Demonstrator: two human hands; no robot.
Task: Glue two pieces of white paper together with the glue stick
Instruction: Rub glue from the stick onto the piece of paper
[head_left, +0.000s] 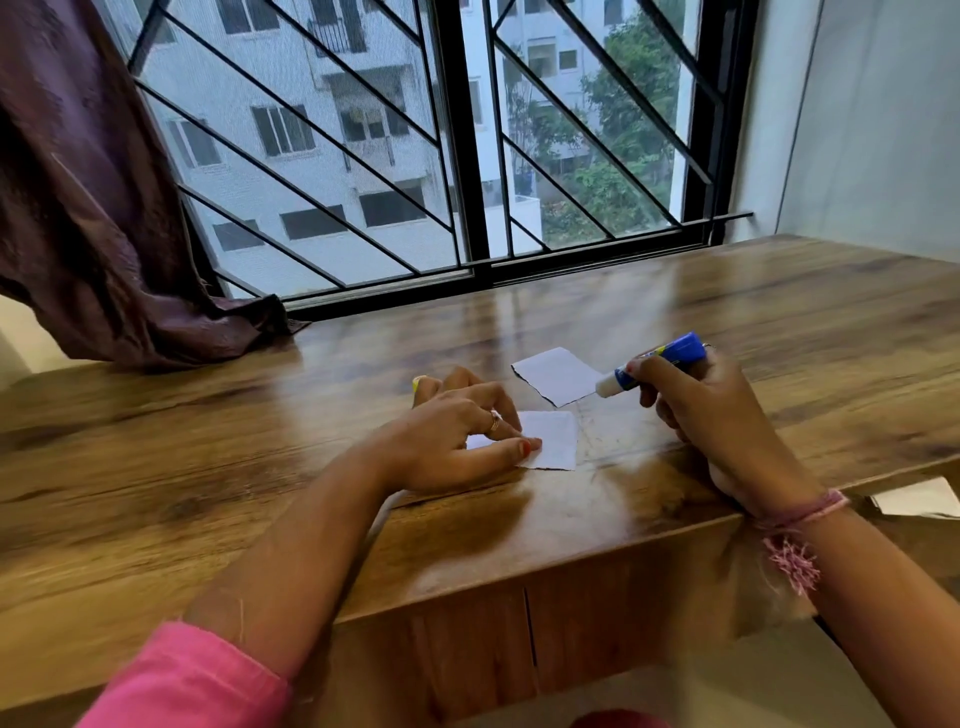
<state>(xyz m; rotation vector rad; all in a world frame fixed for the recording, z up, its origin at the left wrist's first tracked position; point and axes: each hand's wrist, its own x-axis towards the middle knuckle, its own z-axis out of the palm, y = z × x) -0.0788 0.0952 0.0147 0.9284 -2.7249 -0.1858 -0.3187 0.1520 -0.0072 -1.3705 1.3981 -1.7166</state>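
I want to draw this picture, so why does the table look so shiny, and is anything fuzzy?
In the head view, window daylight bounces off the polished wooden table, leaving pale glare behind the far paper piece; the right hand with the glue stick looks slightly smeared; the wide lens bends the table edge.

Two white paper squares are lying flat on the wood, ragged edges, close together but not touching. Near paper (550, 439) is sitting square-on; far paper (556, 375) is lying turned like a diamond. Glue stick (655, 364), blue body, is pointing its uncapped white tip down-left, hovering over the far paper's right corner.
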